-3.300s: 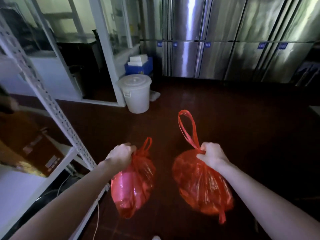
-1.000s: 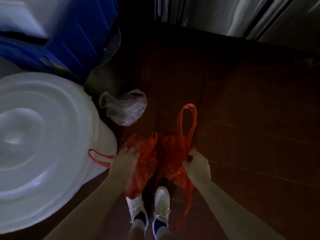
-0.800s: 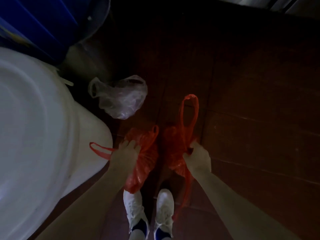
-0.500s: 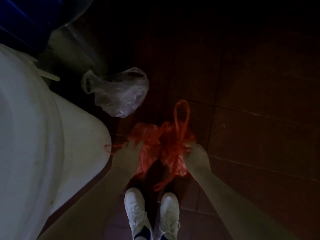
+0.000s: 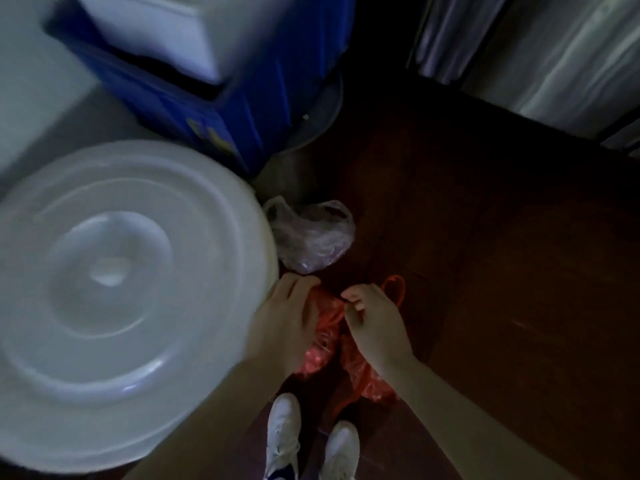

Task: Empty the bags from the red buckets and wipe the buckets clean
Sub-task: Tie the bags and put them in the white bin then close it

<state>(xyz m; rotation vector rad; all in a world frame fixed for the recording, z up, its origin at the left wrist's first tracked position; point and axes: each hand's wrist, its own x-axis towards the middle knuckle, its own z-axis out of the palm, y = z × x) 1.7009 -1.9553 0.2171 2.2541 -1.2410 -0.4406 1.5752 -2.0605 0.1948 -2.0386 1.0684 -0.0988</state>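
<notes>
Two red plastic bags lie side by side on the dark floor just ahead of my white shoes (image 5: 284, 431): the left red bag (image 5: 320, 351) and the right red bag (image 5: 369, 379). A handle loop (image 5: 394, 289) of the right bag sticks up beyond my right hand. My left hand (image 5: 287, 320) hovers over the left bag with relaxed fingers and grips nothing. Over the right bag, my right hand (image 5: 374, 323) hangs loosely curled and seems to hold nothing. No red bucket is in view.
A big white bin with its lid (image 5: 121, 271) on stands close at my left. A crumpled clear plastic bag (image 5: 311, 237) lies beside it. Behind is a blue crate (image 5: 235, 98) with a white box (image 5: 166, 29) on top; steel cabinets (image 5: 554, 57) line the far right.
I carried the two red bags to the white bin and lowered them to the floor. Both hands have since let go of the handles and risen a little; the view has tilted up.
</notes>
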